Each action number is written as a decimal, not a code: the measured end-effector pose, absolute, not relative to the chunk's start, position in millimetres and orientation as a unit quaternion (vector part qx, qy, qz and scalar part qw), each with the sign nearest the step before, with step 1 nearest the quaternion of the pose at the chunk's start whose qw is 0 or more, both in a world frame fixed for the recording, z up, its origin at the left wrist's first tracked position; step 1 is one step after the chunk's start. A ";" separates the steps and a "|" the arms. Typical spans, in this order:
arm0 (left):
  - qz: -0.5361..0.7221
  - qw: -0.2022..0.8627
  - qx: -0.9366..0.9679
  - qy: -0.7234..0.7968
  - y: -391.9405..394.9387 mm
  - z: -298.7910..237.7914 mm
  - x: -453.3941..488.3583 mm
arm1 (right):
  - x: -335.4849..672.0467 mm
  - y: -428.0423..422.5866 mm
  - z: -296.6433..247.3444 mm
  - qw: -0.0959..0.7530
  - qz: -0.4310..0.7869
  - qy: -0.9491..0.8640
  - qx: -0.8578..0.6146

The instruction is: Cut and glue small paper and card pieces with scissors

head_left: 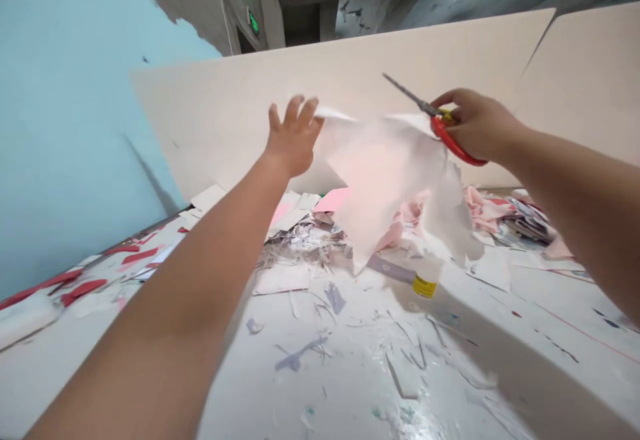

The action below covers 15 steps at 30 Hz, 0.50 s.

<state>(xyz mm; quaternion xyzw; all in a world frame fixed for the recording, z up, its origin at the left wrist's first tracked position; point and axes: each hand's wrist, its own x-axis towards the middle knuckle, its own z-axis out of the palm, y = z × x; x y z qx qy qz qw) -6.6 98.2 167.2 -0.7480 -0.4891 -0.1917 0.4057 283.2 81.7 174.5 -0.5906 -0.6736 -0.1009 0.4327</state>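
Right hand [477, 127] clamped on red-handled metal scissors [443, 132], blades together, tips up-left. Left hand [294, 140] fingers spread at corner of blurred white paper sheet [373, 180]; can't tell if pinching. Sheet in air between hands, above white table [350, 420]. Yellow-labelled container [424, 285], paper scraps [295, 361] on table.
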 end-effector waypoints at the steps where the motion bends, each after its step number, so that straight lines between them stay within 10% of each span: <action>1: -0.156 0.394 -0.763 -0.488 109.3 157.2 -4.9 | 286.3 86.9 168.0 0.411 -0.103 -0.674 -0.605; 15: -0.041 0.185 -0.779 -0.597 125.8 118.2 25.3 | 305.1 108.5 132.4 0.325 -0.094 -0.681 -0.649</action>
